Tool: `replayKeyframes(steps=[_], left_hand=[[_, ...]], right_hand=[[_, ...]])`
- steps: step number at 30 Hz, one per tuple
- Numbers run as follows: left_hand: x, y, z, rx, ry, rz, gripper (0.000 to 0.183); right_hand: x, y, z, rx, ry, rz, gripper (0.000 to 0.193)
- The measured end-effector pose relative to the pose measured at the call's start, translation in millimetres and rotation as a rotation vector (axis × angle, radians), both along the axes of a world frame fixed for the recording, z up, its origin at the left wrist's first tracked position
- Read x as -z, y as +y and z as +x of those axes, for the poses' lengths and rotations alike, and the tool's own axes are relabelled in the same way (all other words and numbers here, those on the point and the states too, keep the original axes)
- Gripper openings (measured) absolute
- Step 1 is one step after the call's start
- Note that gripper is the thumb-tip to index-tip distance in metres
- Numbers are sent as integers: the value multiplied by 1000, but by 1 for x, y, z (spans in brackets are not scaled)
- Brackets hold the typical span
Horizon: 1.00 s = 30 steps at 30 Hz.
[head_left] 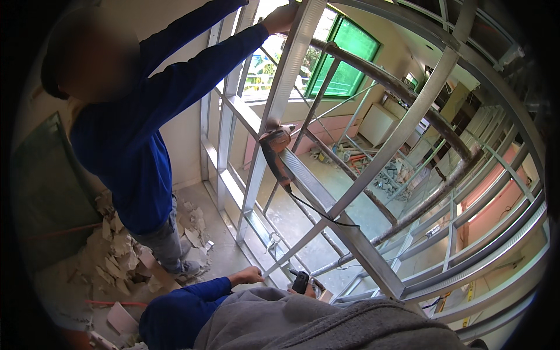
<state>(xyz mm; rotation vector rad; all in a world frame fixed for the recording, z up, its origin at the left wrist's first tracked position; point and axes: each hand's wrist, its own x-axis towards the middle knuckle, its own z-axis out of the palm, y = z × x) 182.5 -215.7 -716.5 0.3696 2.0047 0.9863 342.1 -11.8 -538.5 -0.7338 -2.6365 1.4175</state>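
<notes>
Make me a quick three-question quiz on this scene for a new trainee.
1. True or false: no visible hand holds the orange-and-black corded power drill.
2. What is heaped on the floor beside the blue-sleeved co-worker: A) coiled green hose, B) pale jagged rubble, C) red bricks?
3. Which hand of the camera wearer holds the black handheld tool?

Key: 1 true; 2 B; 3 the right hand.

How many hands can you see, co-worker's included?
3: wearer's left hand by the diagonal metal strip, right hand at the black tool, co-worker's hand up by the metal upright. The co-worker's other hand is out of view.
</notes>
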Motion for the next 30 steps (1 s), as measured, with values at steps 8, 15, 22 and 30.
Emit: replayKeyframes(steps=[8,15,22,30], left_hand=[[-6,-2,-11,-29,40,61,45],[-10,-6,-13,-55,7,54,43],[-8,-6,-18,-58,-9,39,45],[-4,-10,-16,-88,-9,47,47]], right_hand=[[15,4,-15,-79,53,67,47],[12,-1,-19,-84,38,83,46],[17,-5,-23,-56,8,58,47],[17,-6,-21,-97,60,85,46]])
